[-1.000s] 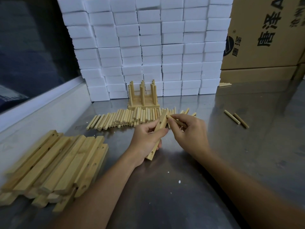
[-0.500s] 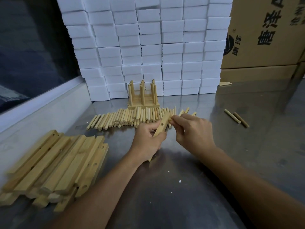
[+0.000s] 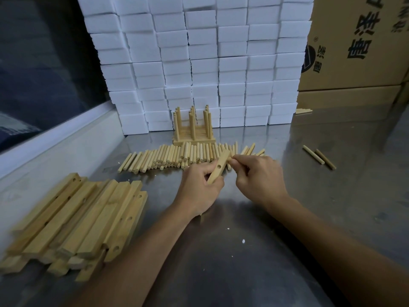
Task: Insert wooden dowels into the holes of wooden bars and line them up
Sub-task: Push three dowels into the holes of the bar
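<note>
My left hand (image 3: 199,189) grips a wooden bar (image 3: 219,166) tilted up and away, with a round hole showing in its face. My right hand (image 3: 259,176) pinches a dowel against the bar's far end; the dowel is mostly hidden by my fingers. Behind my hands lies a row of loose dowels (image 3: 177,158) on the metal table. Further back stand finished bars with upright dowels (image 3: 193,127), lined up side by side. A pile of drilled bars (image 3: 77,220) lies at the left.
A wall of stacked white foam blocks (image 3: 199,63) closes the back. Cardboard boxes (image 3: 358,45) stand at the back right. Two stray dowels (image 3: 318,157) lie on the steel table (image 3: 243,251) to the right. A raised white ledge (image 3: 55,134) runs along the left.
The bar in my left hand has turned, so its drilled face with a hole now shows. My right hand has stayed at the bar's far end, still pinching the dowel.
</note>
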The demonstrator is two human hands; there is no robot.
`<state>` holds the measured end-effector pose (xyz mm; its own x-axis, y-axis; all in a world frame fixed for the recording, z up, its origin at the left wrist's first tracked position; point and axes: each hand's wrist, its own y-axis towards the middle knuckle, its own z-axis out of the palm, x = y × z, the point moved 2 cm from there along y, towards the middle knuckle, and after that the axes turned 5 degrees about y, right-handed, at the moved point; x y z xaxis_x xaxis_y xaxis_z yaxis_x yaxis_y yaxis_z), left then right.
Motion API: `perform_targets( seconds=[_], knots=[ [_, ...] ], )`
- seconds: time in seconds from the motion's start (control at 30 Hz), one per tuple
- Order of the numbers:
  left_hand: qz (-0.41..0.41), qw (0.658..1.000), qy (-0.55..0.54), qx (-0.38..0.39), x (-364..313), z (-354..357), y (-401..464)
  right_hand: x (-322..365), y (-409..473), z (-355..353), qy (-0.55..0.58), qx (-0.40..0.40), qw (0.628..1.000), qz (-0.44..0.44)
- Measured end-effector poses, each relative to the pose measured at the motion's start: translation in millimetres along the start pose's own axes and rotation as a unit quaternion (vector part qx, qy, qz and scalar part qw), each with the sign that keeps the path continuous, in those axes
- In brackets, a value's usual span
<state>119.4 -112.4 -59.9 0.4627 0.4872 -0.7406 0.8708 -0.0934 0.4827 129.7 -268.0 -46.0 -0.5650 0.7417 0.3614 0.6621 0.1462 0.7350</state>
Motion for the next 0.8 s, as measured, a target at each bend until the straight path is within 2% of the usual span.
perform_targets(
  seconds=[0.13, 0.23, 0.3, 0.43, 0.5, 0.57, 0.67, 0.73, 0.8],
  knots=[
    [0.022, 0.999, 0.047, -0.010, -1.8, -1.1, 0.2, -2.3, 4.0, 5.3, 0.127, 0.046, 0.979, 0.152],
    [0.041, 0.997, 0.072, -0.014, -3.1, -1.9, 0.8, -2.7, 7.9, 2.5, 0.213, 0.091, 0.948, 0.221],
    [0.053, 0.994, 0.100, -0.012, -4.0, -2.6, 1.1, -4.0, 10.1, -0.8, 0.275, 0.118, 0.914, 0.275],
    [0.070, 0.988, 0.139, -0.009, -5.8, -3.3, 1.8, -9.1, 9.6, -6.5, 0.385, 0.193, 0.814, 0.390],
    [0.074, 0.986, 0.146, -0.010, -6.8, -3.2, 1.9, -10.3, 10.0, -6.1, 0.401, 0.204, 0.796, 0.405],
    [0.074, 0.986, 0.147, -0.014, -6.3, -3.1, 1.9, -9.6, 10.3, -3.6, 0.368, 0.187, 0.824, 0.389],
    [0.063, 0.987, 0.146, -0.015, -4.8, -2.9, 2.4, -6.0, 8.7, 0.0, 0.285, 0.130, 0.904, 0.291],
    [0.049, 0.990, 0.134, -0.017, -3.1, -2.4, 3.3, -3.9, 5.6, 0.5, 0.133, 0.113, 0.970, 0.169],
    [0.032, 0.994, 0.108, -0.012, -2.1, -1.4, 3.7, -0.7, 4.6, 0.9, -0.043, 0.132, 0.987, 0.077]
  ],
)
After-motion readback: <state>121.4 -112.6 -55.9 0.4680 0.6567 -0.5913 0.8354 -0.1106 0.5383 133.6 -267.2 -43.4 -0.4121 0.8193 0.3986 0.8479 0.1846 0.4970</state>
